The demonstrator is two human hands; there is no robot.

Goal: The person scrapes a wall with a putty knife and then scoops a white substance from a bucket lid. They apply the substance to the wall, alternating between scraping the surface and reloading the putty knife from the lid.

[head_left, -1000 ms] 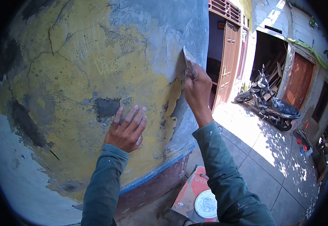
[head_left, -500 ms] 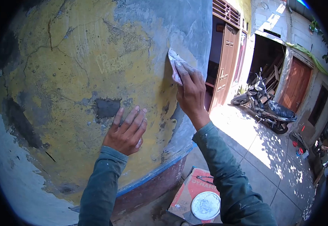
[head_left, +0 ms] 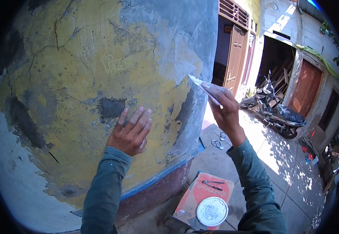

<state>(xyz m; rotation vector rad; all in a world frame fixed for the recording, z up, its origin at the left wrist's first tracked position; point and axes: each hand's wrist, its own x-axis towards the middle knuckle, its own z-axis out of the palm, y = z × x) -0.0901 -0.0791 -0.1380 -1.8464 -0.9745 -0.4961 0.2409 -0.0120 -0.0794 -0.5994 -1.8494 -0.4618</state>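
My right hand grips a thin, flat putty scraper smeared with white paste. Its tip is at the wall's right-hand edge, by a whitish-blue coated patch; whether it touches the surface is hard to tell. Fingers stretched out, my left hand lies on the yellow wall just below a dark grey patch. The wall has cracks, peeled spots and a grey-blue coated area toward the upper right.
Below, a red and brown cardboard bag carries pincers and a round white-smeared lid. Sandals lie on the paved floor. A motorcycle stands at right, near an open brown door.
My right hand and the scraper have moved down and to the right, off the upper coated patch toward the wall's edge. My left hand stays almost in place.
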